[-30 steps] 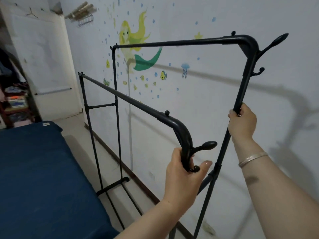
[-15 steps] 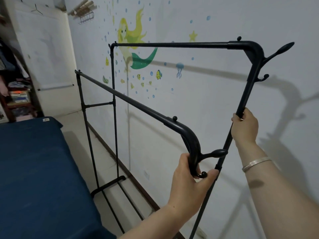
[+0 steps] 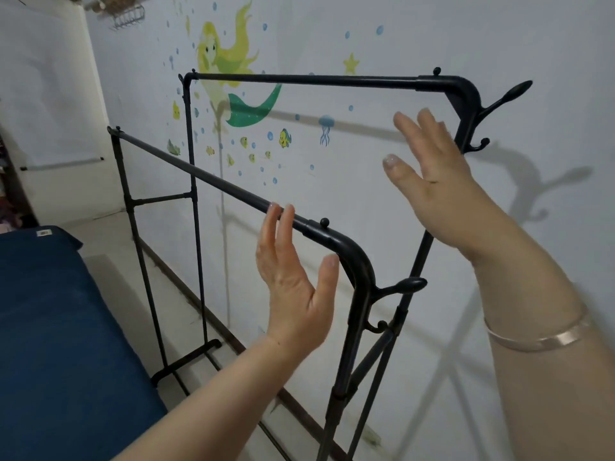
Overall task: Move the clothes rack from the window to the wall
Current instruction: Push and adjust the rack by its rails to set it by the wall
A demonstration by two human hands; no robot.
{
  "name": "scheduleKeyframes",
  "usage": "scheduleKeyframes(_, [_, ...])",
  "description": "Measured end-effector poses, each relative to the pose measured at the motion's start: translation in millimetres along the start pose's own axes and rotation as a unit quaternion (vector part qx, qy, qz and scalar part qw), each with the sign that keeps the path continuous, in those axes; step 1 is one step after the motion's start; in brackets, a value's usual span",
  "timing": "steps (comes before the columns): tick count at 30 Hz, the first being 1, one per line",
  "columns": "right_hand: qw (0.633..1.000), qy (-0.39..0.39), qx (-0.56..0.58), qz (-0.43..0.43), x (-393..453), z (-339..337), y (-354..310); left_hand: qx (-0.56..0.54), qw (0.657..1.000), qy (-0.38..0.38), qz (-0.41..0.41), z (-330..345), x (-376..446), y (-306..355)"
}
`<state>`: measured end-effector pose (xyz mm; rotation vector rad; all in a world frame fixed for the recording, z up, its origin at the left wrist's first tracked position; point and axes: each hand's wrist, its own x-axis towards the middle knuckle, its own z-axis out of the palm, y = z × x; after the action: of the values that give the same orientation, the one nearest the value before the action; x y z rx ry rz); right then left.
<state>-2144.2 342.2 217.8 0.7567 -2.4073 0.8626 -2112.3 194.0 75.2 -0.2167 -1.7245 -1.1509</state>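
The black metal clothes rack (image 3: 346, 247) with two top rails stands along the white wall (image 3: 382, 201), its higher rail nearer the wall and its lower rail nearer me. Hooks stick out at its near corners. My left hand (image 3: 293, 281) is open, palm towards the near corner of the lower rail, fingertips by the rail but not gripping it. Beside the near upright of the higher rail, my right hand (image 3: 432, 174) is raised with spread fingers and holds nothing. A bracelet sits on my right forearm.
A blue mattress (image 3: 60, 344) lies at the lower left, leaving a narrow strip of floor (image 3: 173, 304) between it and the rack. A mermaid sticker (image 3: 229, 71) with fish decorates the wall. Hangers (image 3: 126, 15) hang at the top left.
Both hands have let go of the rack: the left released the lower rail's corner, the right released the far upright. Both now hover open beside it.
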Motion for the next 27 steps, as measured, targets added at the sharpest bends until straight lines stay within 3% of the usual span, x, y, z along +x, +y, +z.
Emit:
scheduleKeyframes(4, [0.995, -0.025, -0.091, -0.031, -5, -5, -55, 0.069, 0.994, -0.05, 0.073, -26, 49, -19])
scheduleKeyframes(8, [0.989, -0.044, -0.136, -0.031, -7, 37, -94, 0.145, 0.974, -0.137, 0.11, -55, 88, -59])
scheduleKeyframes(13, [0.979, -0.059, -0.177, 0.081, 9, 118, -115, 0.166, 0.934, -0.259, 0.18, -91, 127, -119])
scheduleKeyframes(17, [0.954, -0.056, -0.253, 0.153, 24, 167, -110, 0.175, 0.905, -0.313, 0.228, -104, 159, -153])
scheduleKeyframes(22, [0.919, -0.022, -0.335, 0.206, 26, 186, -95, 0.149, 0.887, -0.345, 0.268, -97, 184, -172])
scheduleKeyframes(27, [0.898, 0.037, -0.388, 0.204, 27, 183, -89, 0.111, 0.9, -0.299, 0.296, -79, 190, -172])
